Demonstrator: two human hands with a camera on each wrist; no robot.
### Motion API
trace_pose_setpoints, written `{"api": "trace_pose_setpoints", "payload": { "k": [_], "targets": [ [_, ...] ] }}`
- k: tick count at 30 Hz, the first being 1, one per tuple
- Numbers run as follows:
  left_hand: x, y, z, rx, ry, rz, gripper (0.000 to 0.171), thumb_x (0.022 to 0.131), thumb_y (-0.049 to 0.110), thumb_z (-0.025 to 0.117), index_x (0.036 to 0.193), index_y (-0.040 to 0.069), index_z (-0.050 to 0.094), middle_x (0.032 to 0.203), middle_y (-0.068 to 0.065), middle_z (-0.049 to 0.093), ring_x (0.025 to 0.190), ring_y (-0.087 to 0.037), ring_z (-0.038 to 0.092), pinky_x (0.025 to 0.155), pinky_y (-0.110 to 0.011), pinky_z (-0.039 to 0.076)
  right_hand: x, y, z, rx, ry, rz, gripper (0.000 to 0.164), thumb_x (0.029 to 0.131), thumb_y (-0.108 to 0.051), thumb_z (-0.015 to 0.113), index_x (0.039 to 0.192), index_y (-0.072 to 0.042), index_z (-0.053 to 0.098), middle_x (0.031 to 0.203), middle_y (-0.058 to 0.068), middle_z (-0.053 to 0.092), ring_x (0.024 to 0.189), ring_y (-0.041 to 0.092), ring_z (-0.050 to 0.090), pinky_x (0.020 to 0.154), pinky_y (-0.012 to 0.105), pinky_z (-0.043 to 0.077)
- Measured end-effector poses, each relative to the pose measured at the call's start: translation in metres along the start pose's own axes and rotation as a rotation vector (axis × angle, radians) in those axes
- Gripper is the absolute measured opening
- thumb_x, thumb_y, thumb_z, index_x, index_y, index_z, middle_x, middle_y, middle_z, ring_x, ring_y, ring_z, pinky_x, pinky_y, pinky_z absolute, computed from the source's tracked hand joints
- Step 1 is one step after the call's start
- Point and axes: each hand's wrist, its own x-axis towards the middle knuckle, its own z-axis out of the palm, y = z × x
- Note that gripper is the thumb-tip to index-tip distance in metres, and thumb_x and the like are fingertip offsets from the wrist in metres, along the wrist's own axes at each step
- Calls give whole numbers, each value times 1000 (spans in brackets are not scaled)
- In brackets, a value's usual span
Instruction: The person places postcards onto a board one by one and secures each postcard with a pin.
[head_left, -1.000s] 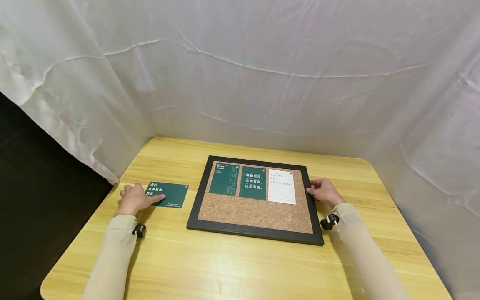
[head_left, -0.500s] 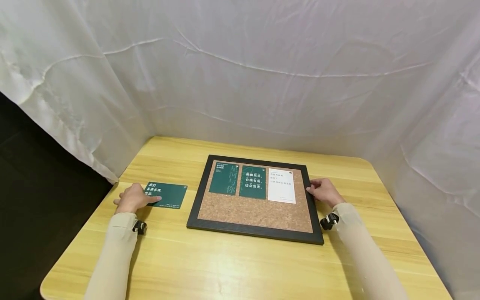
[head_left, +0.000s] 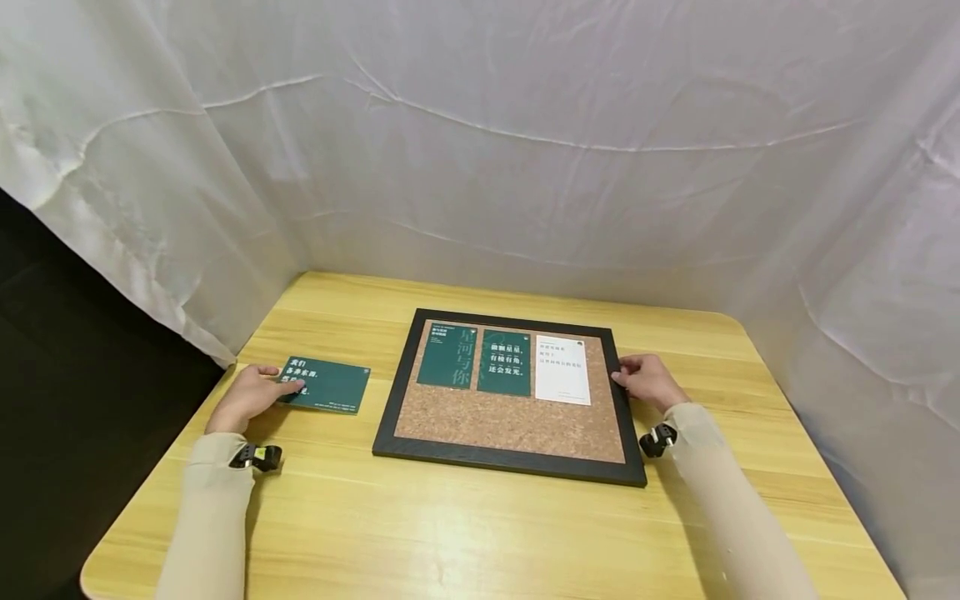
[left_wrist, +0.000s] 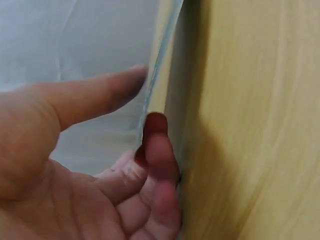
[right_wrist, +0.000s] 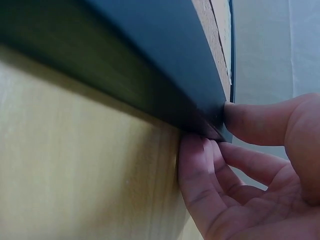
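Note:
On the left, my left hand pinches a green card with white writing by its left end. The thumb lies on top, and the left wrist view shows curled fingers beneath the card's thin edge, which stands off the wooden surface. My right hand grips the right side of a black-framed cork board. Its thumb presses the frame's face while the other fingers sit at the outer lower edge. Two green cards, a left one and a middle one, and a white card line the board's upper part.
The board lies on a light wooden table with rounded corners. Pale curtains hang behind and at both sides, and a dark area borders the table on the left.
My left hand has shifted slightly left and turned, now pinching the card with fingers beneath, and the card has slid a little left and lifted. My right hand stays at the frame.

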Motion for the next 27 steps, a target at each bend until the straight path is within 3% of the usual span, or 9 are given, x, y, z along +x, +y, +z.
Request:
{"api": "trace_pose_setpoints", "payload": {
  "k": [3,5,8,10,18,27],
  "targets": [
    [1,-7,-2,-164,-15,-26,71,106,32,55,154,-14,30,135,-28,54,82,-15,68,76,-30,57,0,0,1,-6,-1,0,51,104,-13,59,145,15,47,112,18,59,95,22,57,73,24,53],
    [2,-11,-3,-262,-10,-26,63,107,26,53,153,-14,33,117,-15,62,74,-6,65,70,-24,58,-1,-1,0,-6,0,-2,50,104,-13,58,145,15,47,113,19,60,96,23,57,73,24,53],
    [5,-17,-3,-383,-25,-10,58,107,18,51,151,-15,33,98,2,61,69,-3,65,66,-22,59,-2,-2,0,-11,2,-2,50,105,-13,58,145,15,47,114,20,60,96,24,57,73,24,53],
    [6,-20,-3,-448,-39,-5,56,107,16,50,150,-15,32,92,7,60,68,-4,65,65,-21,59,-3,-3,0,-11,2,-1,51,105,-13,58,145,15,47,115,20,60,97,24,58,73,24,53],
    [4,-20,-5,-574,-83,21,62,107,16,50,153,-16,24,94,8,58,71,-3,65,68,-18,58,-2,-3,1,-9,0,-8,50,105,-12,57,145,15,47,114,19,60,97,24,57,74,25,53],
    [-2,1,6,-712,-108,78,52,106,11,53,147,-12,33,97,11,60,76,-3,65,71,-17,58,-3,-2,1,-7,-1,-21,50,105,-12,58,144,16,48,112,19,60,95,23,58,71,24,53]
  ]
}}
